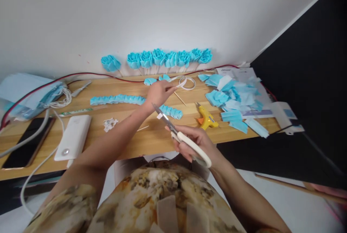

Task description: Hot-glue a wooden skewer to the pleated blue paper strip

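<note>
My right hand [196, 141] grips a pair of scissors [173, 129] with cream-white handles, the blades pointing up and left. A small white scrap sits at the blades. Over the table, my left hand [159, 94] pinches the end of a narrow white strip [182, 83] beside a white ring-shaped coil [190, 83]. Under that wrist runs a row of pleated blue pieces [118, 99], partly hidden by the arm. Small blue petals [150, 81] lie just behind the hand. A thin wooden stick [180, 98] rests to its right.
Several blue paper roses [158, 56] lean along the wall. To the right are a yellow glue gun [207, 117] and a pile of blue pieces [235, 94]. On the left lie white scraps [110, 124], a white power bank [73, 137], a phone [27, 142] and blue masks [32, 88].
</note>
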Action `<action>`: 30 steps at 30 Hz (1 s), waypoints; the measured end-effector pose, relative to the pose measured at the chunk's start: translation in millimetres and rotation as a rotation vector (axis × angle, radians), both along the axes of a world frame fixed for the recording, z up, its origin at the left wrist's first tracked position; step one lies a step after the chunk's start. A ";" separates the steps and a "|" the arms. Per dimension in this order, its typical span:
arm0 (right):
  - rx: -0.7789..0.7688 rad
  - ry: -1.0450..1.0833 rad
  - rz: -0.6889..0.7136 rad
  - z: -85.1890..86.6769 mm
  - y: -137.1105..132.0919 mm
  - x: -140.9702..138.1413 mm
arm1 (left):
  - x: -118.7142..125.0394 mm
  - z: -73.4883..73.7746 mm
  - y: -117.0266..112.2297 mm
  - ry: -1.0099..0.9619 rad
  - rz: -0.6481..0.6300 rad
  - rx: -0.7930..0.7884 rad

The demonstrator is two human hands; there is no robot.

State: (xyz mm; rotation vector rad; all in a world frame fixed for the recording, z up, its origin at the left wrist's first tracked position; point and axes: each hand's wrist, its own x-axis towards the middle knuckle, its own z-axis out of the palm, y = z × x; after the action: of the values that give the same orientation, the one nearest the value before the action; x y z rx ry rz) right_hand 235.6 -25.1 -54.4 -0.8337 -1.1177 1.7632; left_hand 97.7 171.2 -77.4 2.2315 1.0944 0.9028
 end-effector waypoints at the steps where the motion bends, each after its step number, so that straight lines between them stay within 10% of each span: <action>1: -0.009 0.003 -0.021 -0.7 -0.4 3.6 | 14.4 -3.4 7.8 0.091 -0.014 0.051; 8: -0.024 0.043 -0.232 -12.7 1.6 27.7 | 72.2 -18.9 45.9 0.181 -0.151 0.052; 14: -0.078 -0.039 -0.338 -18.5 9.8 44.4 | 26.4 11.2 -12.2 -0.085 -0.111 -0.113; 20: -0.085 -0.043 -0.288 -25.9 19.5 40.7 | -5.6 16.2 -77.1 -0.527 -0.152 -0.770; 30: 0.349 -0.812 -0.319 -7.7 40.3 59.7 | -29.7 10.6 -87.8 -0.666 0.031 -0.730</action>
State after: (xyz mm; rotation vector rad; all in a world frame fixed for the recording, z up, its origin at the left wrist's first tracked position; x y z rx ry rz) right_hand 295.3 15.2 -62.1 -1.4626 -1.6284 0.9167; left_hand 68.0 83.4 -66.7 1.1972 0.9237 0.9535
